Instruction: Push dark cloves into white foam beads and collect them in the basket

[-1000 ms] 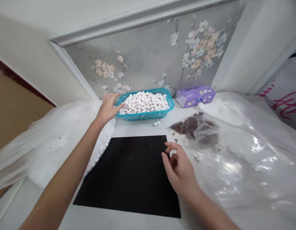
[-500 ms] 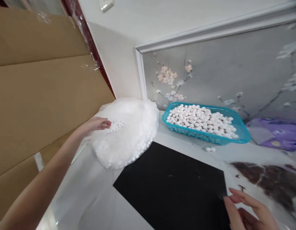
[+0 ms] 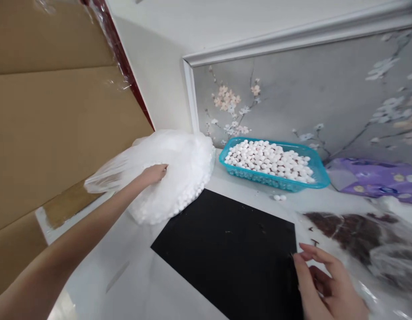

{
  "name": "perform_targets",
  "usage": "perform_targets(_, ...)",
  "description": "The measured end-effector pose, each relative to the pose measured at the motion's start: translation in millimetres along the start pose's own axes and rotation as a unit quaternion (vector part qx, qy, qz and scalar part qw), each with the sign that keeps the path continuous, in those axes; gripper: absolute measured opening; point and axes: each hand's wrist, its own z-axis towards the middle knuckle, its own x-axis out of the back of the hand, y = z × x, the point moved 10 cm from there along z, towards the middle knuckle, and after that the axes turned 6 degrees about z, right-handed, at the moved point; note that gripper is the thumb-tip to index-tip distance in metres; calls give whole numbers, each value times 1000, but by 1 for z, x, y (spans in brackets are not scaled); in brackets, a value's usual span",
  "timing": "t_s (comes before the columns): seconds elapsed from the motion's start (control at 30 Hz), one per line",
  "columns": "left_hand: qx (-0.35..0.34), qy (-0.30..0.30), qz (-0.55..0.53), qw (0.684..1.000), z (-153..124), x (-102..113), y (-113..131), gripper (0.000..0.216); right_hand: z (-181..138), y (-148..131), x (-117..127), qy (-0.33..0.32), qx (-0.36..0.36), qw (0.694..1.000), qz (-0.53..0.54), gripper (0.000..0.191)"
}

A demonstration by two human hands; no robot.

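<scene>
My left hand (image 3: 153, 174) reaches far left and closes on the thin plastic of a big clear bag (image 3: 179, 164) full of small white balls, lifting its loose end. My right hand (image 3: 321, 280) hovers at the lower right over the edge of a black mat (image 3: 226, 249), fingers loosely curled and apart, nothing in them. A turquoise basket (image 3: 321, 180) heaped with white balls (image 3: 269, 160) stands behind the mat against the flowered wall panel.
Two loose white balls (image 3: 279, 197) lie in front of the basket. A clear bag of dark brown pieces (image 3: 353, 226) lies at the right, a purple tissue pack (image 3: 376, 180) behind it. Cardboard sheets (image 3: 52, 111) lean at the left.
The view has swung left. My left hand left the basket's rim, went to the bag of white balls and has now gripped and raised its plastic. My right hand stayed near the mat's right edge.
</scene>
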Motion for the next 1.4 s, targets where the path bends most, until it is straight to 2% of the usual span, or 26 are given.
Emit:
perform_targets(0.13, 34, -5, 38, 999, -5, 11, -2, 30, 3, -7, -2, -2, 47, 999, 1, 32)
perform_targets(0.3, 45, 59, 26, 997, -9, 38, 2, 33, 5, -18, -9, -35, 160, 986, -42, 19)
perform_targets(0.4, 45, 106, -6, 993, -11, 47, 0, 31, 4, -24, -12, -45, 202, 976, -73, 12)
perform_targets(0.57, -78, 180, -84, 977, -22, 66, 24, 35, 1, -31, -16, -43, 232, 966, -109, 10)
perform_targets(0.63, -79, 198, -73, 974, -35, 74, 35, 29, -2, -35, -18, -43, 250, 959, -128, 9)
perform_targets(0.73, -149, 219, -71, 962, -72, 79, 78, 28, -6, -39, -27, -55, 275, 946, -163, 11)
perform_targets(0.77, -197, 203, -83, 956, -88, 73, 99, 28, -7, -39, -31, -60, 280, 941, -183, 13)
perform_targets(0.8, -254, 163, -111, 947, -104, 60, 123, 27, -7, -39, -36, -63, 283, 934, -209, 15)
perform_targets(0.9, -431, 15, -198, 880, -158, 7, 193, 25, -4, -39, -49, -62, 293, 906, -299, 25)
perform_targets(0.93, -466, -35, -201, 861, -173, -15, 210, 26, -2, -40, -54, -61, 301, 895, -323, 28)
perform_targets(1.0, -512, -66, -197, 834, -195, -45, 231, 27, 1, -43, -64, -66, 327, 874, -354, 30)
perform_targets(1.07, -541, -40, -181, 820, -205, -60, 238, 30, 3, -46, -75, -80, 353, 854, -373, 31)
perform_targets(1.13, -559, -3, -167, 812, -210, -65, 237, 34, 6, -48, -82, -87, 362, 849, -374, 29)
perform_targets(1.27, -574, 41, -173, 800, -212, -59, 228, 32, 14, -48, -77, -73, 332, 887, -312, 24)
perform_targets(1.4, -558, 47, -213, 800, -207, -45, 225, 26, 18, -43, -67, -70, 294, 921, -246, 22)
